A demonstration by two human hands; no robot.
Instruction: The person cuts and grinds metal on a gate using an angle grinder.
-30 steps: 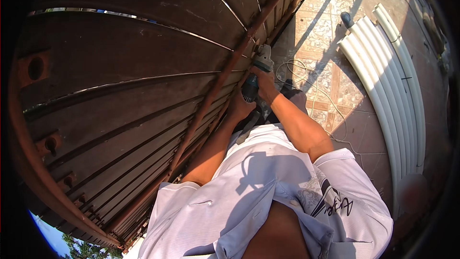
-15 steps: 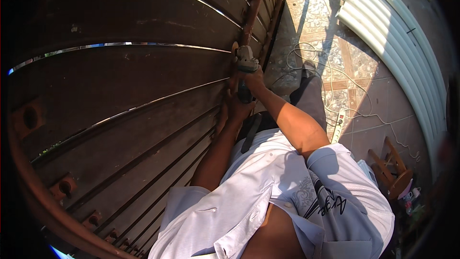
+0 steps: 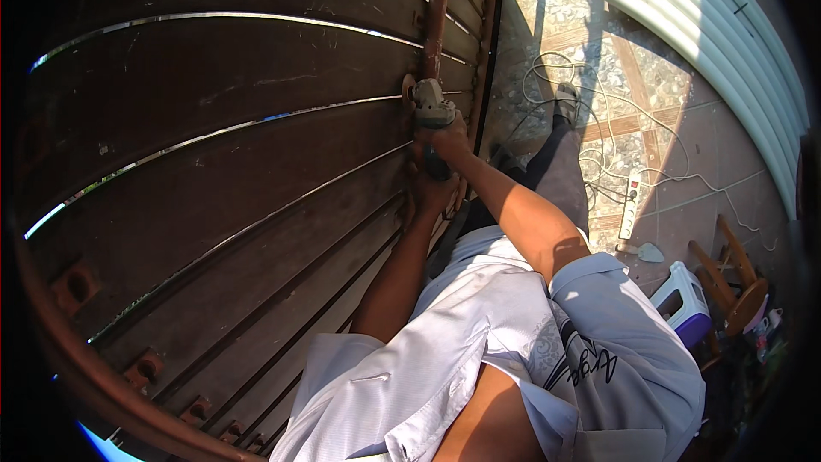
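An angle grinder (image 3: 433, 104) is held against the dark slatted metal panel (image 3: 256, 145), beside a reddish-brown upright post (image 3: 437, 26). Its round disc (image 3: 409, 91) stands at the panel side, edge close to the slats; whether it touches them I cannot tell. My right hand (image 3: 451, 139) wraps around the body just behind the grey gear head. Lower down, my left hand (image 3: 430, 190) is closed around the rear of the dark body, its fingers partly hidden.
Long white pipes (image 3: 727, 43) lie at the right. A pale cable (image 3: 611, 120) loops over the tiled floor to a power strip (image 3: 630, 205). Nearby are a trowel (image 3: 643, 251), a white and purple plastic stool (image 3: 682, 304) and a wooden stool (image 3: 742, 291).
My view has shifted, so the slats and floor items sit elsewhere in it. Both hands keep their grip on the grinder; the trowel and plastic stool now show more fully.
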